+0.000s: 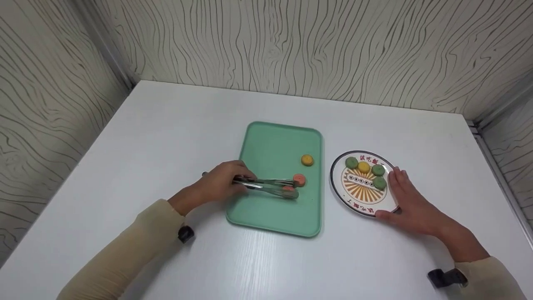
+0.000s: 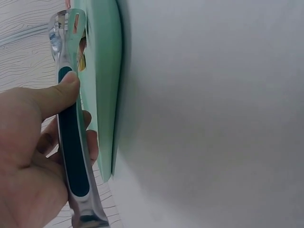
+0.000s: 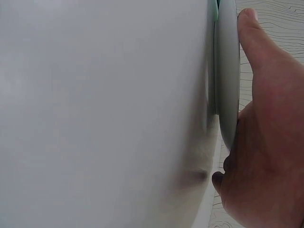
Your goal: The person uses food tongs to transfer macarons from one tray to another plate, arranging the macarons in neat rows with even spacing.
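In the head view my left hand (image 1: 225, 181) grips metal tongs (image 1: 272, 190) over the green tray (image 1: 275, 216). The left wrist view shows my thumb lying along the dark inset of the tongs' handle (image 2: 73, 147). At the tongs' tips are two orange-pink macaron-like pieces (image 1: 299, 179), one partly hidden by the lower arm; whether either is clamped I cannot tell. A yellow one (image 1: 307, 160) lies farther up the tray. My right hand (image 1: 414, 208) touches the right rim of a round patterned plate (image 1: 339, 183), fingers extended and thumb at the near edge.
On the plate sit green macaron-like pieces (image 1: 352, 162) and one yellow piece (image 1: 364, 167), near its upper right side. Tray and plate stand side by side on a white table (image 1: 187, 125). Wood-patterned panels (image 1: 270, 50) rise behind the table.
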Motion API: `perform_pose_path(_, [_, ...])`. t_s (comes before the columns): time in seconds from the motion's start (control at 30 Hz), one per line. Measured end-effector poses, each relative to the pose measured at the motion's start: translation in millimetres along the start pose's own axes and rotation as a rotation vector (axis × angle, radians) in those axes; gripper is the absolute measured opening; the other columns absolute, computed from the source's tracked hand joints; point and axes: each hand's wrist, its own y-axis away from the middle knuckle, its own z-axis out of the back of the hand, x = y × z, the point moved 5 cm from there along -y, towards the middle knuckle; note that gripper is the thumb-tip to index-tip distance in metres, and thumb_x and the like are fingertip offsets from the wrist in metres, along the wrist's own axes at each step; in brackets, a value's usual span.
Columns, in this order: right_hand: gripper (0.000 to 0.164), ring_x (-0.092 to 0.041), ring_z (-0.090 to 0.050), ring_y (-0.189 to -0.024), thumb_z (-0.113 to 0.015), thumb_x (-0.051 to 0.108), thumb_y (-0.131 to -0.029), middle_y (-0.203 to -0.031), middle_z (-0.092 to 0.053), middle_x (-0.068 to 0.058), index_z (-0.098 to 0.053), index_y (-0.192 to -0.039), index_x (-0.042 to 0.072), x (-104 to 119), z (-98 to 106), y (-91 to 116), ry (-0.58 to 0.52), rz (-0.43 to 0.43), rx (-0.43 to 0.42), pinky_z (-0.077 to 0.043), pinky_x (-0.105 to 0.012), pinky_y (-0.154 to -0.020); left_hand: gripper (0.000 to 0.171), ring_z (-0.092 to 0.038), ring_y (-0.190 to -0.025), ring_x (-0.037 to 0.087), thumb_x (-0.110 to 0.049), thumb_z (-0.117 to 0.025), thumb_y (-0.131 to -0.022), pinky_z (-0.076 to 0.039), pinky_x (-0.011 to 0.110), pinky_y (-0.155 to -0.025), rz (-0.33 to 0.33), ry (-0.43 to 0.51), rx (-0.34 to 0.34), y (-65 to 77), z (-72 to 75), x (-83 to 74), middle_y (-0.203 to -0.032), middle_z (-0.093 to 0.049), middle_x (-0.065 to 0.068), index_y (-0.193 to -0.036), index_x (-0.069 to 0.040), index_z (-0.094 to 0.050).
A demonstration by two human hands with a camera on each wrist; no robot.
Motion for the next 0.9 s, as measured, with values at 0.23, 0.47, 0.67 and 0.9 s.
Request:
perform_pose_path(0.23, [0.115,-0.044,0.013,-0.152,-0.072,0.048,-0.091,-0.166,0.010,-0.029,0.001,-0.158,-0.010,-0.7,0.2,-0.7,0.003,-0.002,0.004,-0.006,-0.058,-0.121,0.027,-0.061,-0.093,0.017,0.000,-0.079,-0.087,-0.051,0.031,-0.080,-0.008,0.015,-0.012,-0.9,4.7,-1.8,-0.102,-0.069,0.003,-0.113,-0.007,-0.078])
perform_pose_path(0.47, [0.116,-0.044,0.013,-0.152,-0.072,0.049,-0.091,-0.166,0.010,-0.028,0.002,-0.158,-0.009,0.6,0.9,-0.5,0.000,-0.010,0.003,-0.006,-0.059,-0.121,0.027,-0.060,-0.091,0.018,0.000,-0.079,-0.086,-0.049,0.030,-0.078,-0.063,0.011,-0.023,-6.3,7.6,-4.6,-0.100,-0.069,0.005,-0.112,-0.006,-0.077])
perform_pose_path(0.67, [0.116,-0.043,0.014,-0.152,-0.072,0.050,-0.091,-0.166,0.011,-0.028,0.003,-0.158,-0.009,1.0,1.2,-1.6,0.002,-0.021,0.015,-0.008,-0.063,-0.119,0.027,-0.060,-0.090,0.018,0.000,-0.079,-0.087,-0.051,0.032,-0.078,-0.073,-0.007,-0.017,-11.4,9.3,-8.1,-0.100,-0.070,0.005,-0.113,-0.006,-0.077])
perform_pose_path(0.9, [0.117,-0.043,0.014,-0.152,-0.072,0.050,-0.091,-0.166,0.012,-0.027,0.003,-0.158,-0.009,0.4,1.2,-1.8,-0.003,-0.021,0.018,-0.011,-0.066,-0.118,0.026,-0.061,-0.093,0.018,0.000,-0.077,-0.089,-0.051,0.030,-0.079,-0.065,-0.028,-0.014,-14.5,12.8,-14.1,-0.103,-0.070,0.005,-0.114,-0.006,-0.077])
